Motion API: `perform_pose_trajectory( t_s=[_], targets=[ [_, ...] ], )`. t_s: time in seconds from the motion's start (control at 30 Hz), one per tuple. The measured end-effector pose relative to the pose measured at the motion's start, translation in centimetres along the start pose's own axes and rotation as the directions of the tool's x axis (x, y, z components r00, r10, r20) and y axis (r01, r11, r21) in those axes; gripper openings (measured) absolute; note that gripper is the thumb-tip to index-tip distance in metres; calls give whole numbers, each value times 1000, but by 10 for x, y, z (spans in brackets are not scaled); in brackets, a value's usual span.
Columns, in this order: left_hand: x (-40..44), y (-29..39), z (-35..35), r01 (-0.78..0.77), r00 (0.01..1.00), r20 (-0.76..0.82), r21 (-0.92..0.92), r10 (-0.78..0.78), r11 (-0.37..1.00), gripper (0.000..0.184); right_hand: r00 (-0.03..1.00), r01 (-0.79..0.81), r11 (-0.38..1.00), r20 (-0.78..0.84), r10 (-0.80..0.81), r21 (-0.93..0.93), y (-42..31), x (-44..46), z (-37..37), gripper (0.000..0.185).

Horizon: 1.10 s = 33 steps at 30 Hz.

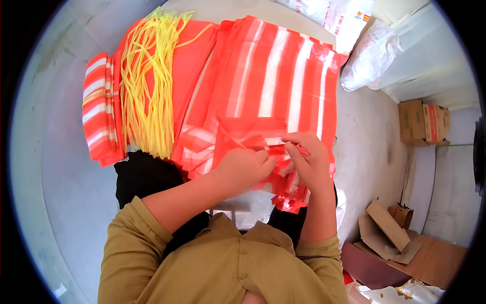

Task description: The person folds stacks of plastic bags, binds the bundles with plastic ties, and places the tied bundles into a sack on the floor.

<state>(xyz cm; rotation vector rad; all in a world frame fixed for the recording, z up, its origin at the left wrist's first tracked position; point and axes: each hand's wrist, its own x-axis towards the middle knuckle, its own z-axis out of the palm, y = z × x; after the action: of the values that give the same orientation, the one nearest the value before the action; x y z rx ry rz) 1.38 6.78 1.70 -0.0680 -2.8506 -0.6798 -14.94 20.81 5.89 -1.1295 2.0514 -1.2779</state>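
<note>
A stack of red and white striped plastic sheets (273, 76) lies in front of me. My left hand (245, 167) is closed at the near part of the stack, pinching a piece of the red plastic (255, 126). To its right, my right hand (310, 157) grips the edge of the same piece between thumb and index finger. Crumpled striped plastic (291, 195) hangs below my hands. Left of the stack, a bundle of yellow strips (149, 96) rests on red sheets (195, 50). A folded striped bundle (99, 111) sits at the far left.
White plastic bags (372, 53) lie at the back right. A cardboard box (422, 123) stands by the right wall. Opened cardboard (387, 235) rests on a brown surface (438, 258) at the lower right.
</note>
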Motion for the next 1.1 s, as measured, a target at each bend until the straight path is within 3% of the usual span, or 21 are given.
perform_pose_trajectory(
  t_s=[0.13,0.23,0.33,0.43,0.53,0.77,0.93,1.03,1.1],
  targets=[
    [-5,-2,14,-76,994,-75,109,85,991,26,985,-119,977,100,138,-175,-21,24,17,25],
    [-3,-2,13,-77,984,-153,128,97,989,28,989,57,938,146,-7,-342,-18,36,31,31],
    [-3,-1,10,-82,987,-127,118,97,990,29,975,20,926,213,65,-378,-24,42,35,28],
    [-5,-3,19,-72,987,-130,163,93,984,23,954,-223,962,170,248,-155,-30,44,30,21],
    [-5,-3,15,-81,983,-148,174,107,981,19,980,-183,983,73,184,-27,-14,43,24,16],
    [-6,-5,17,-80,980,-163,192,113,978,18,970,-119,989,202,134,-85,-19,33,10,20],
    [-7,-4,14,-81,989,-106,193,103,978,21,965,48,963,261,23,-263,-15,30,1,15],
    [-6,-6,14,-90,986,-126,153,110,984,22,968,-18,976,242,71,-215,-15,31,5,13],
    [-7,-7,15,-90,979,-171,142,114,986,21,972,93,977,231,-48,-190,-10,30,11,15]
  ],
)
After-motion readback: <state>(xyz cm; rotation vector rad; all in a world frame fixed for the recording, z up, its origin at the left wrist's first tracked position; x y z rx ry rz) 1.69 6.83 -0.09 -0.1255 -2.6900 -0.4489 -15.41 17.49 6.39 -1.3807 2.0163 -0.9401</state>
